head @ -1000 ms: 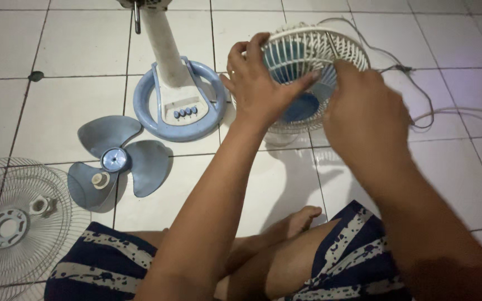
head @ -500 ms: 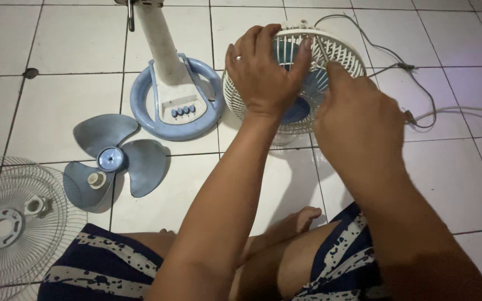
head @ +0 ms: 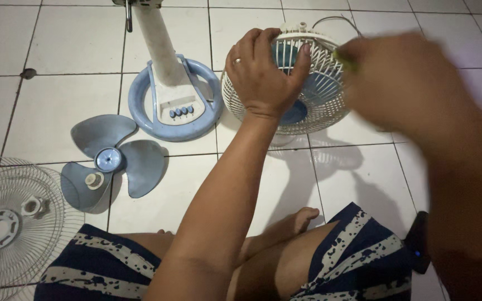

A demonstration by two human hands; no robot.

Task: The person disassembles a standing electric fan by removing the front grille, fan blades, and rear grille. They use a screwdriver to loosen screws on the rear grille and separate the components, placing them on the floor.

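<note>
On the tiled floor (head: pixel 57 83), blurred right hand (head: pixel 408 83) hides the cord.

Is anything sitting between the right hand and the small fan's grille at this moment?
Nothing visible. The right hand, blurred, is beside the small fan with a thin yellow-green tool tip at the grille. The left hand grips the grille's upper left, clear of that side.

Fan parts laid out on the tiled floor (head: pixel 57 83) before a seated person.
The small fan (head: pixel 308 83) stands at the far middle, left hand (head: pixel 263 72) on its grille, right hand (head: pixel 408 83) at its right. The stand base (head: pixel 175 106) lies just left; the loose blade (head: pixel 107 161) nearer, the wire guard (head: pixel 12 223) at the near-left edge.
</note>
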